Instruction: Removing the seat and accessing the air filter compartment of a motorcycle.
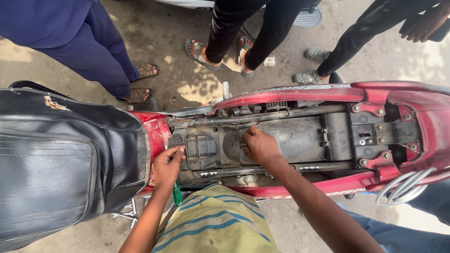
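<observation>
I look down on a red motorcycle (pixel 300 96) with its seat off, the grey dusty under-seat tray (pixel 290 140) lying open between two dark frame rails. My left hand (pixel 167 165) rests at the tray's front edge, just beside the black padded tank cover (pixel 61 159); its fingers are curled around a green-handled tool (pixel 177 193) whose handle hangs down below the wrist, while the fingertips press on the black ribbed box (pixel 200 149) set in the tray. My right hand (pixel 259 146) sits in the middle of the tray, closed into a loose fist; the fingertips pinch something small and metallic at its left side, too small for me to tell what. To the right of that hand a red bracket with several bolts (pixel 379 133) crosses the frame, and beyond it a coil of pale grey cable (pixel 403 186) hangs over the near side panel. A torn tan patch (pixel 54 104) marks the tank cover's top, well left of my left hand. Beyond the bike, people stand on the concrete floor (pixel 173 42) in sandals. My striped green cloth (pixel 213 220) fills the gap between my forearms.
</observation>
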